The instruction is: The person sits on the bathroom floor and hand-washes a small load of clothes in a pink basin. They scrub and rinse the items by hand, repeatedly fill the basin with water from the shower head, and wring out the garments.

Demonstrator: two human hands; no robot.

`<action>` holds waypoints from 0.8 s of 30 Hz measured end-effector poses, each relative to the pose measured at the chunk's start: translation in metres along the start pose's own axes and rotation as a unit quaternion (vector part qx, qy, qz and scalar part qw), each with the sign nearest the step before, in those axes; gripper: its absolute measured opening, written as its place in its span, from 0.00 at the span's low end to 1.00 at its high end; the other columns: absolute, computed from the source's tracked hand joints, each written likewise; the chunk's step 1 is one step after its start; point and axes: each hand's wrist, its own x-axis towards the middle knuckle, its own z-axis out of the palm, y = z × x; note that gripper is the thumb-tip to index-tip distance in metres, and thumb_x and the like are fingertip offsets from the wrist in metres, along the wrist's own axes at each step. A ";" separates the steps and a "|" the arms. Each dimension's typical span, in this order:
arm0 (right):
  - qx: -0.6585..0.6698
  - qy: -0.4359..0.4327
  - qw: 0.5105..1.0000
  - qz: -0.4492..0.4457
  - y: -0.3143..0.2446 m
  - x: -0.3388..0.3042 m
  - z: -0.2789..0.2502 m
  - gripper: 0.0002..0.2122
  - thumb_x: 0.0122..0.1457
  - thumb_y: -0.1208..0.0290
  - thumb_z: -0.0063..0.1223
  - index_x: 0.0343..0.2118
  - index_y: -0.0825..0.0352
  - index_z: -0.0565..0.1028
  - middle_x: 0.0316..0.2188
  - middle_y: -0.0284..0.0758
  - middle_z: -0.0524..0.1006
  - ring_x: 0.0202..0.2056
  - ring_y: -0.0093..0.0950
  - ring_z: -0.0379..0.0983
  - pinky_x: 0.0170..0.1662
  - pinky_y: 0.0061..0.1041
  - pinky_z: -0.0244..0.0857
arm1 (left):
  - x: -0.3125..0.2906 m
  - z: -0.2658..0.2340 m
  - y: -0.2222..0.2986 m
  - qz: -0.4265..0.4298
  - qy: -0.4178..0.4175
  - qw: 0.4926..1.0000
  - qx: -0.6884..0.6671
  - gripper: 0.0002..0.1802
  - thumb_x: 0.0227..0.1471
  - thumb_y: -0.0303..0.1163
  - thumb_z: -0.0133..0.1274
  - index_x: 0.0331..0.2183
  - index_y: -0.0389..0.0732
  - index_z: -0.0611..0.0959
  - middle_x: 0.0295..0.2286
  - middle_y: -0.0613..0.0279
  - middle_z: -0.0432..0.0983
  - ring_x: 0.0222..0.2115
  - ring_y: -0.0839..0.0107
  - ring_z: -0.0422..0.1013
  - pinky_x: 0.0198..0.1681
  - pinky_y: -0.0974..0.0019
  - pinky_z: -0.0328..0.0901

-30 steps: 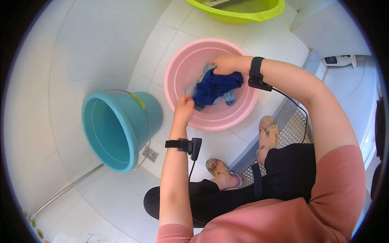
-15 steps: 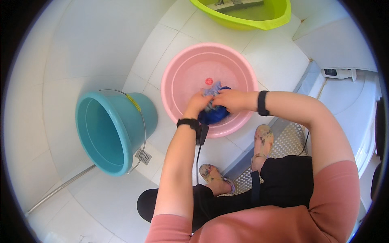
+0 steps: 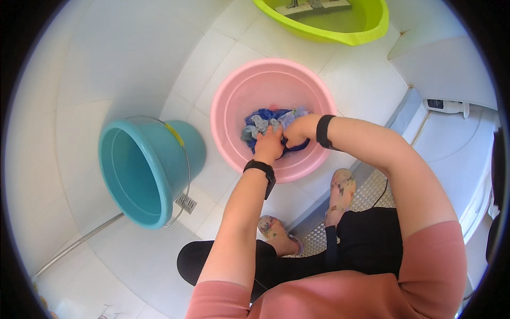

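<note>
A wet bundle of dark blue cloth with pale grey parts (image 3: 260,123) lies crumpled in the pink basin (image 3: 220,114). My left hand (image 3: 269,144) presses down on the bundle's near side, its fingers spread over the grey fabric. Beside it, my right hand (image 3: 301,130) is closed on the cloth's right part, and its fingertips are hidden in the folds. Both hands are inside the basin, close together. Shallow water seems to lie around the cloth. Each wrist wears a black band.
A teal bucket (image 3: 194,146) lies tipped on its side at the left, its wire handle hanging toward a floor drain (image 3: 186,203). Beyond the basin stands a lime green tub (image 3: 340,37) holding water. A raised sill (image 3: 313,210) runs by my feet, with a white appliance (image 3: 457,138) at the right.
The cloth has spread out wider and leftward, with more grey fabric showing. My left hand has shifted right and nearer, away from the bunched grip; my right hand has moved slightly as well.
</note>
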 end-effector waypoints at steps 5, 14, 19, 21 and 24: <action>0.151 0.153 0.961 0.176 0.047 0.002 -0.042 0.16 0.53 0.63 0.47 0.42 0.65 0.73 0.31 0.46 0.76 0.24 0.39 0.75 0.19 0.35 0.70 | 0.016 -0.038 -0.047 -0.064 -0.012 0.974 -0.217 0.40 0.43 0.44 0.56 0.57 0.49 0.60 0.54 0.44 0.59 0.50 0.49 0.64 0.47 0.50 0.63; 0.149 0.148 0.975 0.075 0.025 0.045 -0.001 0.17 0.42 0.71 0.54 0.39 0.67 0.76 0.37 0.46 0.76 0.41 0.42 0.72 0.43 0.38 0.65 | 0.017 -0.019 -0.027 -0.106 -0.028 0.813 -0.571 0.27 0.44 0.28 0.52 0.49 0.38 0.71 0.41 0.55 0.73 0.40 0.63 0.71 0.42 0.64 0.66; 0.041 0.216 0.974 -0.058 0.035 -0.014 -0.009 0.18 0.43 0.74 0.53 0.42 0.59 0.74 0.47 0.43 0.70 0.47 0.41 0.68 0.45 0.36 0.64 | -0.036 -0.041 -0.014 0.060 0.214 0.930 -0.294 0.15 0.34 0.30 0.58 0.27 0.32 0.76 0.30 0.50 0.72 0.31 0.58 0.70 0.40 0.62 0.65; -0.028 0.117 0.990 -0.074 0.033 -0.042 -0.006 0.21 0.45 0.73 0.52 0.46 0.53 0.73 0.54 0.42 0.65 0.49 0.43 0.66 0.48 0.35 0.63 | -0.064 -0.043 -0.008 0.024 0.128 0.972 -0.197 0.18 0.34 0.34 0.61 0.30 0.34 0.77 0.36 0.47 0.70 0.36 0.55 0.69 0.43 0.60 0.64; -0.126 0.179 0.975 -0.025 0.022 -0.057 0.015 0.24 0.50 0.72 0.49 0.53 0.49 0.69 0.59 0.41 0.57 0.51 0.49 0.64 0.51 0.37 0.62 | -0.079 -0.033 0.001 0.032 0.069 0.995 -0.070 0.36 0.35 0.42 0.62 0.48 0.41 0.71 0.51 0.39 0.57 0.51 0.43 0.59 0.52 0.53 0.58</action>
